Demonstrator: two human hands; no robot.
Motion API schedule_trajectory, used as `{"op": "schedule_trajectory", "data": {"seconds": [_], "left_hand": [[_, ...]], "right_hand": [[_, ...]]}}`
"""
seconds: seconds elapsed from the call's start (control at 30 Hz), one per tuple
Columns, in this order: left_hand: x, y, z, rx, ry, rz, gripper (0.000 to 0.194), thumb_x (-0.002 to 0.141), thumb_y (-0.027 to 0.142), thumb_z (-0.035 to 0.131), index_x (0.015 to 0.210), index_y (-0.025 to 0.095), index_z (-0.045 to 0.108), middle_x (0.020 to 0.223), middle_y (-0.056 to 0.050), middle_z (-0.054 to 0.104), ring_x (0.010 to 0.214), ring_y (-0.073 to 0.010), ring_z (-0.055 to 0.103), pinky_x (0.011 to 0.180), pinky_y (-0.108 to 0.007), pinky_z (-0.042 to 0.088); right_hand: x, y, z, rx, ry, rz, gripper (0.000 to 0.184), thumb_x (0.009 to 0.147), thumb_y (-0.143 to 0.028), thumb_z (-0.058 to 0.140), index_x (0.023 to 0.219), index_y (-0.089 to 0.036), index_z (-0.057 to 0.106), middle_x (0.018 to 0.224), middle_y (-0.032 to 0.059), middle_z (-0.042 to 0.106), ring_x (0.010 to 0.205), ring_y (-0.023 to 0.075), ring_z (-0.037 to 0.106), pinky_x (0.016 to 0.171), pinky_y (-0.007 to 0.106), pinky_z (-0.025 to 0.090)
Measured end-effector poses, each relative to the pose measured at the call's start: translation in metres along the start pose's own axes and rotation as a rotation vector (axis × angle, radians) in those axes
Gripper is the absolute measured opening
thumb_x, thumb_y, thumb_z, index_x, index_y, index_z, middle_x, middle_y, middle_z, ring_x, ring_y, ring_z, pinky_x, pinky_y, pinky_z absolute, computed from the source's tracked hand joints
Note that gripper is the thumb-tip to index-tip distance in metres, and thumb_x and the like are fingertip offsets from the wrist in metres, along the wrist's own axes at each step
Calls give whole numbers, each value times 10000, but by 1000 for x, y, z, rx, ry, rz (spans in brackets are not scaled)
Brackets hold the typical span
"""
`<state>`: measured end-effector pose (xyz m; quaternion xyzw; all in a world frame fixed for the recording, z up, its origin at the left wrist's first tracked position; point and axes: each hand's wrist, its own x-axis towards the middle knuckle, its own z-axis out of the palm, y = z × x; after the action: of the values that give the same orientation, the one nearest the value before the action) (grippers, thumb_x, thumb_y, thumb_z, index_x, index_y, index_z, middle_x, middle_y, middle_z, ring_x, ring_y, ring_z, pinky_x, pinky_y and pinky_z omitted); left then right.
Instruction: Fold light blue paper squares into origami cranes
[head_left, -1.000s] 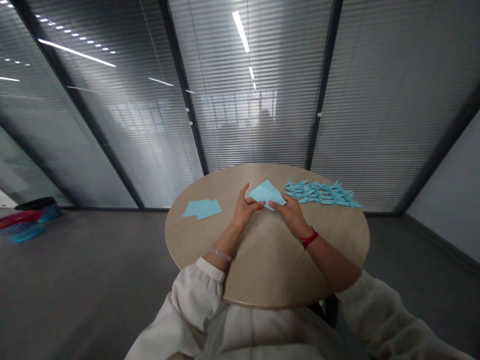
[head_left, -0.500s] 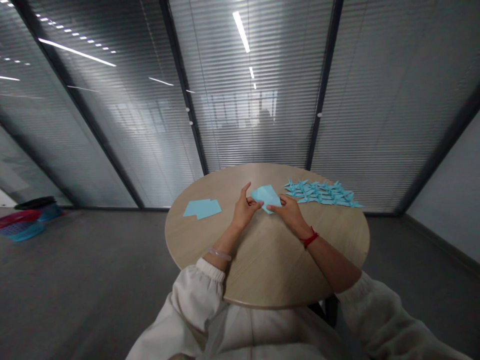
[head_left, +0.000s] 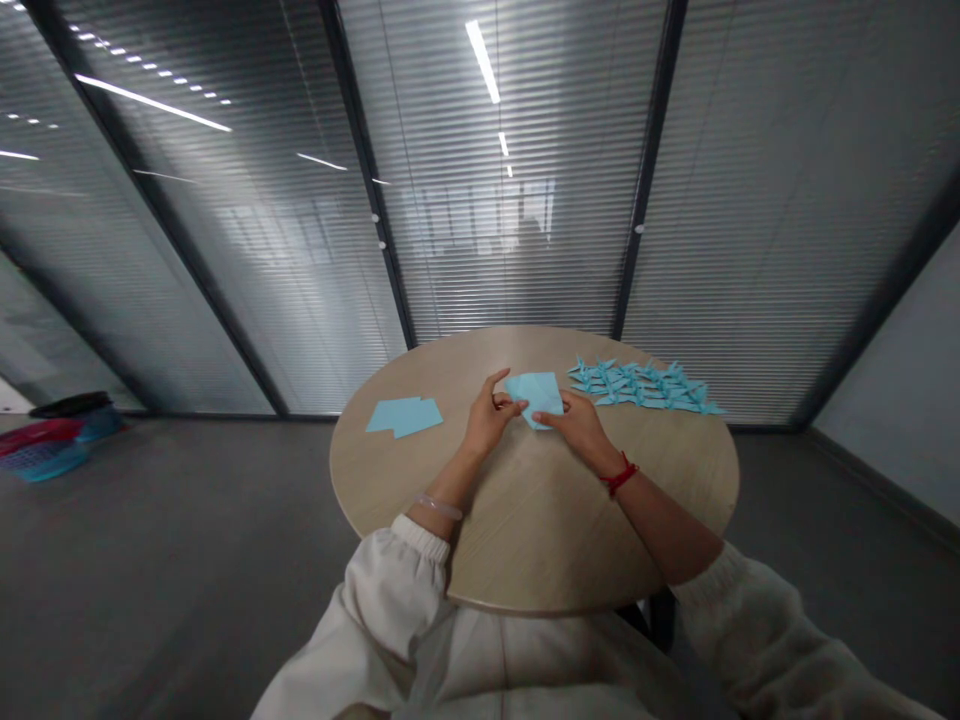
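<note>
A light-blue sheet of origami paper [head_left: 535, 388] is held up between my two hands over the middle of the table. My left hand [head_left: 491, 414] pinches its left edge between thumb and fingers, with the index finger raised. At its lower right edge, my right hand [head_left: 579, 421] grips the paper with the thumb on the near side. Creases show on the sheet, but how its layers are folded is too small to tell. Flat blue paper sheets [head_left: 406, 415] lie overlapping to the left. Several folded blue paper cranes [head_left: 637, 384] stand in rows to the right.
The round wooden table [head_left: 540, 540] has its near edge at my lap. Glass panels with blinds [head_left: 517, 270] rise behind it. On the floor at far left are a red and blue basket [head_left: 45, 450] and a dark-rimmed bin [head_left: 79, 415].
The paper between my hands has shifted from a slanted, pointed outline to a squarer one with a level top edge. Both hands have barely moved.
</note>
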<state>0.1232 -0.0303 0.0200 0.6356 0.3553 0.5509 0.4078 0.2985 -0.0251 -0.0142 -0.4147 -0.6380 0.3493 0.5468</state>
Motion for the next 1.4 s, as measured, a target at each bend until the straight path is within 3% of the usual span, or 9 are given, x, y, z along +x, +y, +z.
{"op": "schedule_trajectory", "data": {"seconds": [0.47, 0.6, 0.87, 1.4], "left_hand": [[2, -2, 2, -147, -62, -63, 355, 582, 381, 827, 757, 141, 633, 652, -1, 670, 621, -133, 607, 682, -279, 508], [0, -1, 2, -191, -82, -99, 363, 574, 395, 837, 754, 132, 662, 704, -21, 691, 661, -146, 624, 727, -301, 513], [0, -3, -1, -289, -5, -196, 409, 602, 438, 825, 828, 122, 700, 812, -53, 714, 746, -152, 644, 809, -323, 523], [2, -2, -1, -347, 96, -173, 420, 601, 495, 812, 763, 128, 688, 747, -32, 676, 688, -132, 628, 764, -305, 531]], "right_hand": [[-1, -2, 1, 10, -30, 32, 375, 616, -441, 773, 829, -135, 734, 742, 33, 697, 637, 172, 597, 628, 291, 467], [-1, 1, 2, 7, -12, 59, 378, 605, -459, 780, 788, -131, 738, 714, 34, 693, 626, 173, 594, 614, 290, 460], [-1, 4, 1, 43, -25, 57, 411, 589, -461, 793, 842, -139, 756, 780, 54, 721, 675, 197, 625, 660, 330, 492], [-2, 3, 1, 27, -50, 56, 350, 583, -423, 804, 799, -152, 757, 748, 39, 711, 656, 194, 620, 675, 337, 485]]}}
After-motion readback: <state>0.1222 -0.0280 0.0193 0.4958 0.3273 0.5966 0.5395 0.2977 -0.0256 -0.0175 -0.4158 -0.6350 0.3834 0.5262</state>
